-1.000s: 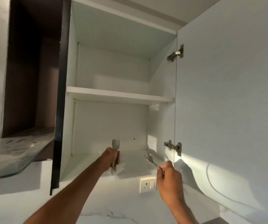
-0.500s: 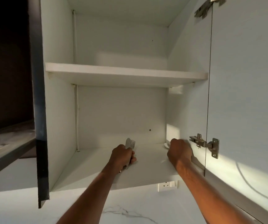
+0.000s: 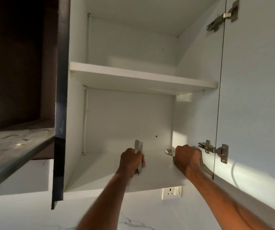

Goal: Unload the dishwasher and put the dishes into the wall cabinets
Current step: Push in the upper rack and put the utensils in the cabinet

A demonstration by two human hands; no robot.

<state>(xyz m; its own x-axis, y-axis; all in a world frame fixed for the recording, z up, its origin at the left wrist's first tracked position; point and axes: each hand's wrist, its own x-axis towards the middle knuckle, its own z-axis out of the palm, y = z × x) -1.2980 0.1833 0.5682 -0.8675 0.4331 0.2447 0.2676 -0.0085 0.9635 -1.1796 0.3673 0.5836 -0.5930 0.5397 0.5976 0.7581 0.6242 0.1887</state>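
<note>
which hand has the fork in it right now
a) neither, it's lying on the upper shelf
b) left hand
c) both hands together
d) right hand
b: the left hand grips the fork with its tines sticking up above the fingers, over the bottom shelf of the cabinet, while the right hand holds a spoon by the right wall.

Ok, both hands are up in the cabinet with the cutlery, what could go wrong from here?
The left hand grips several forks upright; set down loosely, they could roll off the bottom shelf. The spoon in the right hand lies in the far right corner, perhaps awkward to reach later.
</note>
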